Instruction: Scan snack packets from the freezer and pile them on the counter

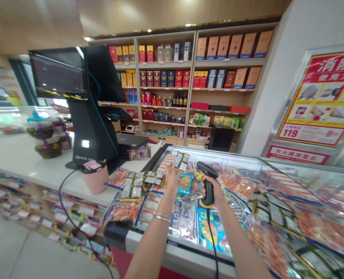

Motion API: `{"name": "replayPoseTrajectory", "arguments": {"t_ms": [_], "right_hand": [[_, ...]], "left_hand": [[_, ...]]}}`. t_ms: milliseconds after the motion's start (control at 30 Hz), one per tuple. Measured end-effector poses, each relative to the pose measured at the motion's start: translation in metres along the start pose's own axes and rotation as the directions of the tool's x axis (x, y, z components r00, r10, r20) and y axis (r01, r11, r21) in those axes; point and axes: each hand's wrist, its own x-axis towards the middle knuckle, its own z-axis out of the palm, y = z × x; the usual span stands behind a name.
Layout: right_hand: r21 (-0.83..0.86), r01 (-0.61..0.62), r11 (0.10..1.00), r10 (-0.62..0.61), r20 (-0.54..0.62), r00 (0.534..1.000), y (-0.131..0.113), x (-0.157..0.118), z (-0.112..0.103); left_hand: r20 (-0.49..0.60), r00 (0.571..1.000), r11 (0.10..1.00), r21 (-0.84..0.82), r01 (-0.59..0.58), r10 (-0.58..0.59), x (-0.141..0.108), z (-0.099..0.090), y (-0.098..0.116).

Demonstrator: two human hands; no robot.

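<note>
My right hand point(213, 190) is wrapped round the handle of a black barcode scanner point(209, 193) with a cable hanging down. A small yellow item shows beside its fingers. My left hand point(171, 175) is closed at the lower left edge of a green and silver packet point(182, 161), which it appears to pinch. Between the hands lies a blue snack packet point(185, 183). Left of my left hand, more green and silver packets point(132, 186) rest on bagged food point(124, 209) on the glass-topped freezer.
A black checkout terminal point(86, 131), a pink bucket point(95, 178) and stacked jars point(48, 143) stand on the white counter point(12, 155) at left. Many bags point(311, 221) cover the freezer at right. Shelves of boxes point(164, 79) line the back wall.
</note>
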Motion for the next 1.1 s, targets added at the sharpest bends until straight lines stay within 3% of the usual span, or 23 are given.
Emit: {"name": "replayPoseTrajectory", "arguments": {"t_ms": [400,833,1000,1100], "right_hand": [[-0.033,-0.004,0.999,0.004,-0.002,1.0,0.0,-0.012,0.0],[-0.005,-0.011,1.0,0.011,0.025,1.0,0.003,-0.01,-0.003],[0.078,-0.013,0.997,0.009,0.051,0.999,0.0,-0.011,0.005],[0.129,0.026,0.991,-0.036,0.082,0.996,-0.001,-0.015,0.018]], "left_hand": [[-0.071,0.997,0.999,0.034,-0.013,0.015,0.004,-0.002,0.005],[-0.056,0.998,1.0,0.015,0.002,-0.001,0.002,0.001,0.004],[-0.037,0.999,0.999,0.03,-0.036,0.037,-0.008,0.004,0.02],[-0.076,0.99,0.988,0.11,-0.106,0.115,-0.016,-0.007,0.043]]}}
